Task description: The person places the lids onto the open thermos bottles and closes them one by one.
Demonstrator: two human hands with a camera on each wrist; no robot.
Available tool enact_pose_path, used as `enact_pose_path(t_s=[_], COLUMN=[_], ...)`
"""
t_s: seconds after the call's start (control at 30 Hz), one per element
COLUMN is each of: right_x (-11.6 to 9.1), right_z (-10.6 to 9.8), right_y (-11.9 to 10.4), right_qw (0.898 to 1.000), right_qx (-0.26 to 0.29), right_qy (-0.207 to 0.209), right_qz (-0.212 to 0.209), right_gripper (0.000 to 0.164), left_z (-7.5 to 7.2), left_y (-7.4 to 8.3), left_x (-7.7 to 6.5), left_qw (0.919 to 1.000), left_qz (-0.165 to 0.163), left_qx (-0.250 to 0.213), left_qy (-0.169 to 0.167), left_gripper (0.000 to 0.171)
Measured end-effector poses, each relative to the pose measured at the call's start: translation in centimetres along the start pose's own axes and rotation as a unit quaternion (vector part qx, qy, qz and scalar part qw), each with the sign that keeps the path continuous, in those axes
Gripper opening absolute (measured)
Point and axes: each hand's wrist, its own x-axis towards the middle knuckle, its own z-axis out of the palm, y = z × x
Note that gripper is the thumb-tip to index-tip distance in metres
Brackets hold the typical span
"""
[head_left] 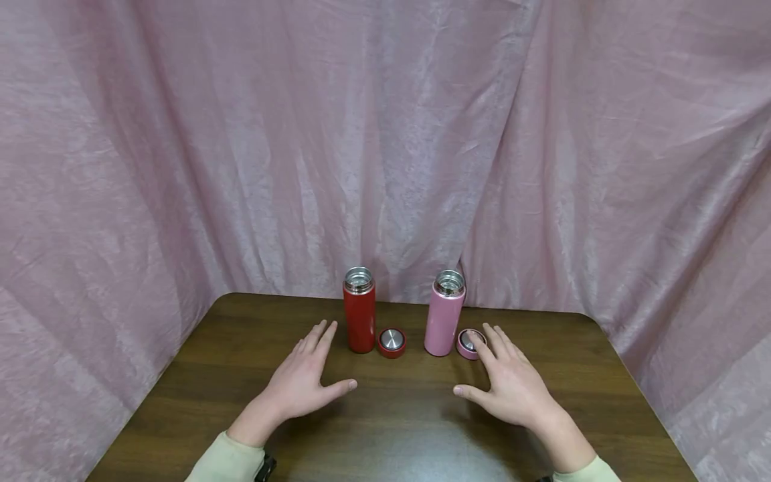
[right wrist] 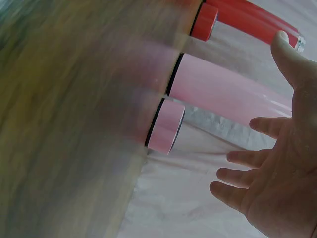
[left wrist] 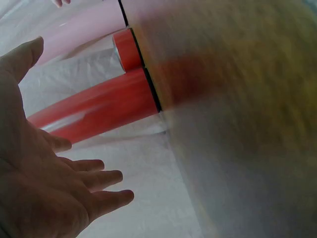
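Note:
Two thermos bottles stand upright without lids, a red bottle (head_left: 360, 321) on the left and a pink bottle (head_left: 443, 325) on the right. To the right of the red one lies its red lid (head_left: 392, 343), and a pink lid (head_left: 466, 348) lies right of the pink one. My left hand (head_left: 304, 378) hovers with spread fingers in front and left of the red bottle (left wrist: 104, 106). With fingers extended, my right hand (head_left: 512, 385) is over the table near the pink lid (right wrist: 167, 126), partly covering it in the head view. Neither hand holds anything.
The brown wooden table (head_left: 385, 428) has rounded far corners. Pink velvety curtains (head_left: 301, 147) hang behind it and along both sides, close behind the bottles.

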Motion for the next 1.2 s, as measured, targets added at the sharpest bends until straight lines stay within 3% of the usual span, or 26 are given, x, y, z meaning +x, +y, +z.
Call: enact_pose_path(t_s=[0.57, 0.87, 1.2], right_x=[1.1, 2.1, 2.8], right_z=[0.7, 0.9, 1.0], right_y=[-1.9, -3.0, -4.1], right_qw=[1.0, 0.999, 0.998], right_qx=[0.014, 0.02, 0.018], right_qy=[-0.003, -0.008, 0.014], right_qz=[-0.024, -0.028, -0.054], right_gripper=[0.107, 0.106, 0.101], left_z=[0.3, 0.2, 0.7], left_y=[-0.8, -0.7, -1.2], left_x=[1.7, 3.1, 4.3], left_qw=[0.9921, 0.9799, 0.9659], left_qz=[-0.054, -0.08, -0.063], left_qx=[-0.113, -0.178, -0.242], left_qy=[0.015, 0.042, 0.068], left_gripper=[0.115, 0.111, 0.108])
